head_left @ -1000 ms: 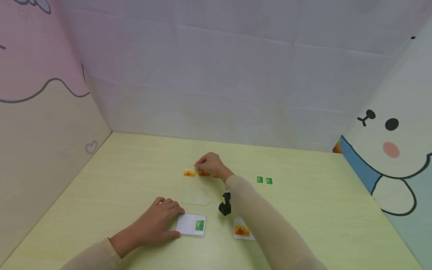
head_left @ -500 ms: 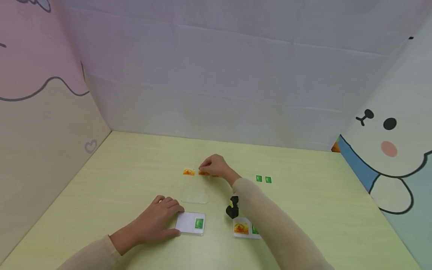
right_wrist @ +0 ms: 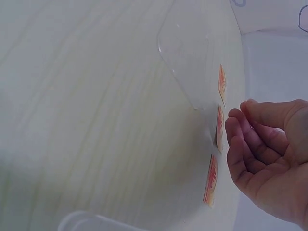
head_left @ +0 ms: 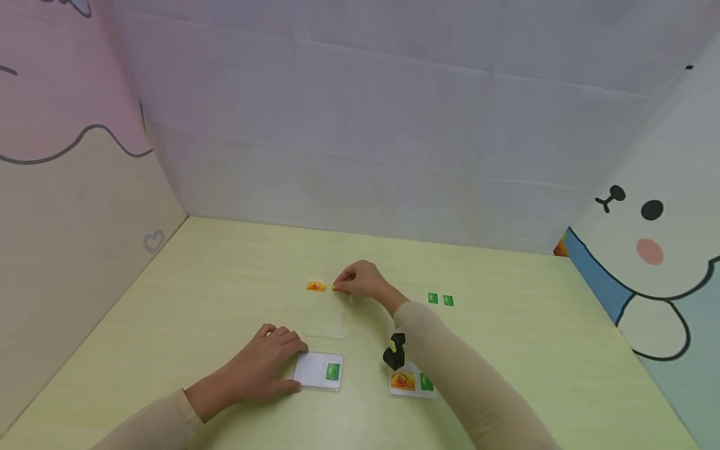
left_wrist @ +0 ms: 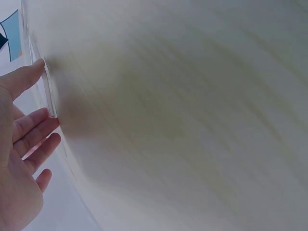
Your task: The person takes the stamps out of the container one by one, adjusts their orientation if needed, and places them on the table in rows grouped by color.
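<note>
In the head view, my left hand (head_left: pixel 261 369) steadies a white card (head_left: pixel 309 370) on the table, thumb at one corner and fingertips at the opposite edge. A green picture sticker (head_left: pixel 332 372) is on that card's right side. My right hand (head_left: pixel 362 279) reaches to a row of orange picture stickers, thumb and index tips together at the middle one (right_wrist: pixel 220 129). Whether they pinch anything I cannot tell. The left orange sticker (head_left: pixel 316 286) lies beside it; the third (right_wrist: pixel 210 180) shows in the right wrist view and is hidden by my hand in the head view.
A clear sheet (head_left: pixel 325 323) lies between the orange stickers and the left card. Two green stickers (head_left: pixel 440 299) sit at the right. Another white card (head_left: pixel 412 393) with an orange and a green sticker lies partly under my right forearm. Walls bound the table's back and sides.
My right hand has shifted slightly right, from between the left and middle orange stickers to over the middle one. The right card shows more from under the forearm. My left hand stays put.
</note>
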Available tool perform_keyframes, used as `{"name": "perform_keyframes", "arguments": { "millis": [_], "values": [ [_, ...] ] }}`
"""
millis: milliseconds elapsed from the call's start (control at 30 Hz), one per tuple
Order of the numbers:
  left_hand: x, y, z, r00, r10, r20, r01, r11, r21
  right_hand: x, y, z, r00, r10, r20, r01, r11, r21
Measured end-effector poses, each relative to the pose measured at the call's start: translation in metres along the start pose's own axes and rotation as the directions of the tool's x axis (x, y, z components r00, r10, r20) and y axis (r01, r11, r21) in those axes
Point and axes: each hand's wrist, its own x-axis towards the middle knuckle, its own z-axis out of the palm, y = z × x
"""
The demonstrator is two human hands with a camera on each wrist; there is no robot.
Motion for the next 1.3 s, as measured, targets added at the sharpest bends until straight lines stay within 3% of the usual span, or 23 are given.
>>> {"name": "perform_keyframes", "arguments": {
  "millis": [300, 1300],
  "values": [
    [0.001, 0.001, -0.001, 1.000, -0.009, 0.012, 0.009, 1.000, -0.014, -0.006, -0.003, -0.001, 0.998, -0.054, 0.032, 0.054, 0.999, -0.004],
    [0.001, 0.002, -0.003, 1.000, -0.016, 0.011, 0.016, 1.000, -0.011, -0.026, -0.001, -0.004, 0.992, -0.115, 0.042, 0.118, 0.990, -0.072]
  ]
}}
